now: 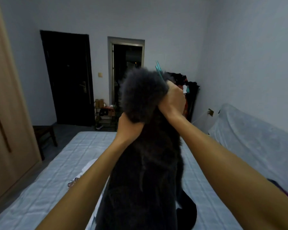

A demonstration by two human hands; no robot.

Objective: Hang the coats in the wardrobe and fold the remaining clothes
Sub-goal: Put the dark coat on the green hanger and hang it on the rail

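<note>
Left hand (130, 130) grips the fluffy dark grey coat (146, 171) from below at its bunched top. Right hand (173, 100) is clenched round the same bunch, higher and to the right. The hands are close but not touching. A teal hanger (158, 68) sticks up just above the right hand; whether that hand also holds it cannot be told. The coat hangs between the forearms over the bed (56, 180), its hem cut off by the bottom edge.

On the bed, a white patterned garment (74, 180) is half hidden by the left forearm, and a black garment (189, 211) lies partly behind the coat.

The wardrobe (5, 113) stands at far left, doors closed, cut by the frame. A dark stool (43, 135) sits between it and the bed's far corner. A covered sofa (256, 138) flanks the right side. A rack of dark clothes (192, 95) is largely hidden behind the right hand. Beyond are a shoe rack (105, 113), a closed dark door (68, 77) and an open doorway (127, 67). A strip of floor runs between wardrobe and bed.
</note>
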